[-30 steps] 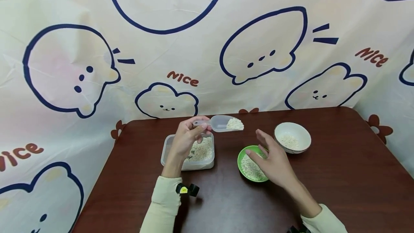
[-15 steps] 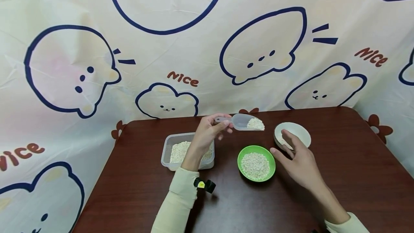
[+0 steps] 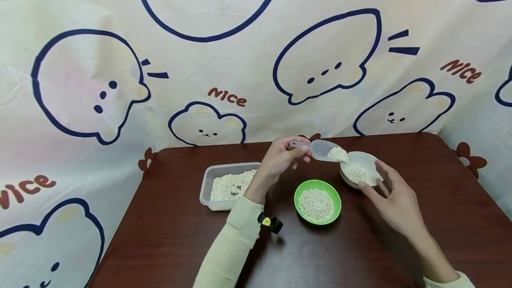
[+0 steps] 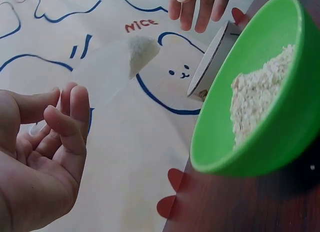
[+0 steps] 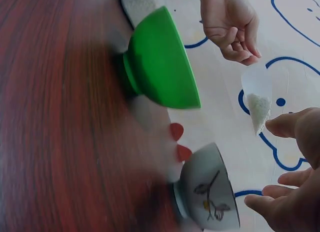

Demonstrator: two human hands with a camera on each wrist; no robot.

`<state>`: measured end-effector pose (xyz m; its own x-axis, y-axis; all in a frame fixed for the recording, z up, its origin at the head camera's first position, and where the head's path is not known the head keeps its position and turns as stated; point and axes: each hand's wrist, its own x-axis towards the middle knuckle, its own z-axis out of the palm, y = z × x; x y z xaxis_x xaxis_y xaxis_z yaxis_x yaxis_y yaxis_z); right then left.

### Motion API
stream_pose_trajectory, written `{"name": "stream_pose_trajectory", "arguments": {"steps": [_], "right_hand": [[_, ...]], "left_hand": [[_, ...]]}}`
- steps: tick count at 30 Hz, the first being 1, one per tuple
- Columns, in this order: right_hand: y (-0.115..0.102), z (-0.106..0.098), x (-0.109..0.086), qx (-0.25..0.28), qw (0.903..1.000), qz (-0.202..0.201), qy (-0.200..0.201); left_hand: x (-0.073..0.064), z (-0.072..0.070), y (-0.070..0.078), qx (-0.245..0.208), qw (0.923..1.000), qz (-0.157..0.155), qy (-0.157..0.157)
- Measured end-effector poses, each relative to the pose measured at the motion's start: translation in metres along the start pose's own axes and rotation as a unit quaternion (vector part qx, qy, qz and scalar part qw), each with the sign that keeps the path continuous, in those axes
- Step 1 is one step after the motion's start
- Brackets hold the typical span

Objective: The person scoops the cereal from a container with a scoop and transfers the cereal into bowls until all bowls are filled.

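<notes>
My left hand [image 3: 283, 158] pinches the handle of a translucent plastic scoop [image 3: 320, 149]. A heap of pale oat flakes [image 3: 338, 154] fills the scoop's front, which overlaps the left rim of a white bowl [image 3: 370, 163] in the head view. That bowl holds some oats, and the right wrist view shows a branch pattern on its outside. At the bowl's right side is my right hand [image 3: 396, 197], fingers spread and loosely bent with nothing in them. In the left wrist view, the scoop [image 4: 102, 71] extends beyond my thumb and fingers.
A green bowl [image 3: 298, 206] with oats stands between my forearms, in front of the white bowl. On the left, a clear plastic container [image 3: 205, 186] of oats is partly covered by my left arm. The brown table [image 3: 160, 234] meets a patterned cloth [image 3: 256, 57] behind.
My left hand has carried the loaded scoop rightward from above the plastic container to the white bowl's edge. My right hand has moved right, from over the green bowl to beside the white bowl.
</notes>
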<state>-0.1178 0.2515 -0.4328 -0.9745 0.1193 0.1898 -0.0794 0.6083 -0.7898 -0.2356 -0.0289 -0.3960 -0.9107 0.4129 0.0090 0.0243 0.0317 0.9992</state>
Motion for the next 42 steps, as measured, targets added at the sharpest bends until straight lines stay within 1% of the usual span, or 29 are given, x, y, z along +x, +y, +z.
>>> {"name": "stream_pose_trajectory", "arguments": {"steps": [4, 8, 13, 16, 22, 28, 32, 37, 40, 42], "right_hand": [[0.009, -0.007, 0.000, -0.013, 0.9998, 0.014, 0.005], [0.017, -0.010, 0.001, -0.009, 0.9995, 0.031, 0.003], [0.025, -0.007, 0.003, 0.003, 0.9988, 0.046, -0.015], [0.028, -0.004, 0.005, 0.006, 0.9982, 0.053, -0.027], [0.034, -0.002, 0.007, 0.004, 0.9968, 0.071, -0.038], [0.039, 0.001, 0.007, 0.006, 0.9964, 0.072, -0.045], [0.042, 0.003, 0.007, 0.003, 0.9970, 0.064, -0.043], [0.045, 0.004, 0.008, 0.007, 0.9968, 0.066, -0.044], [0.045, 0.004, 0.008, 0.010, 0.9966, 0.068, -0.045], [0.045, 0.004, 0.008, 0.010, 0.9966, 0.068, -0.045]], "left_hand": [[0.007, 0.010, 0.003, 0.012, 0.9999, -0.009, -0.007], [0.012, 0.018, 0.005, 0.022, 0.9994, -0.023, -0.014], [0.019, 0.027, 0.004, 0.043, 0.9980, -0.045, -0.015], [0.023, 0.032, 0.004, 0.059, 0.9969, -0.050, -0.015], [0.029, 0.041, 0.004, 0.117, 0.9921, -0.042, -0.017], [0.030, 0.047, 0.006, 0.151, 0.9871, -0.052, -0.011], [0.029, 0.048, 0.011, 0.184, 0.9816, -0.048, -0.014], [0.028, 0.047, 0.019, 0.231, 0.9721, -0.027, -0.028], [0.028, 0.046, 0.024, 0.242, 0.9694, -0.021, -0.034], [0.027, 0.046, 0.026, 0.243, 0.9691, -0.021, -0.037]]}}
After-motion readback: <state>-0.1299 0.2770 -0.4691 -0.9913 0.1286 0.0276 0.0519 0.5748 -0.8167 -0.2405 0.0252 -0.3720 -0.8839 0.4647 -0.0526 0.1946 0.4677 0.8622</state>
